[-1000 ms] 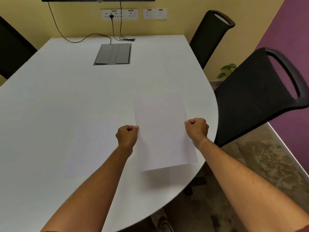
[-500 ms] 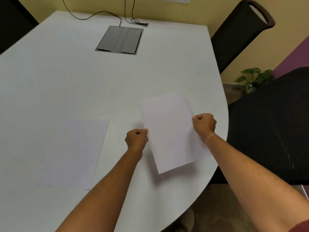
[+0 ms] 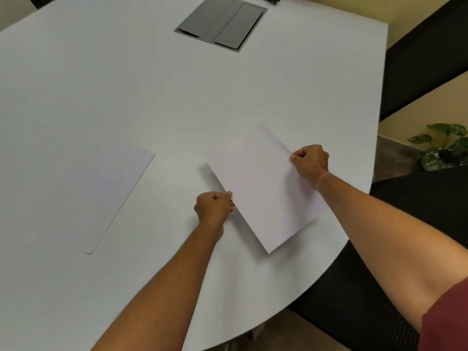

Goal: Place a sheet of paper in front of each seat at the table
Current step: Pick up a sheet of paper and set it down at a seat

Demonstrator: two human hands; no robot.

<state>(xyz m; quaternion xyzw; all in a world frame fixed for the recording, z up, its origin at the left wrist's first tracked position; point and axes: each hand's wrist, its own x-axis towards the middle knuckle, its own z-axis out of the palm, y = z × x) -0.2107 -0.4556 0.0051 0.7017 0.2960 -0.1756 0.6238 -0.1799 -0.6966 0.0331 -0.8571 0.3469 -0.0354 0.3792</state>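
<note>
A white sheet of paper [image 3: 263, 188] hovers just above the white table [image 3: 177, 102] near its right curved edge, turned at an angle. My left hand [image 3: 214, 206] pinches its left long edge and my right hand [image 3: 310, 162] pinches its right long edge. The sheet casts a thin shadow on the table along its left edge. To the left lies a flat stack of paper [image 3: 83, 193] on the table, apart from both hands.
A grey cable hatch [image 3: 222, 24] is set into the table at the far middle. Black chairs stand at the right: one [image 3: 405, 224] beside the held sheet, another [image 3: 425, 54] farther back. A potted plant [image 3: 445, 148] sits on the floor between them.
The held sheet has turned further and shifted toward the table's right edge, lower over the surface. My view has tilted down and moved closer.
</note>
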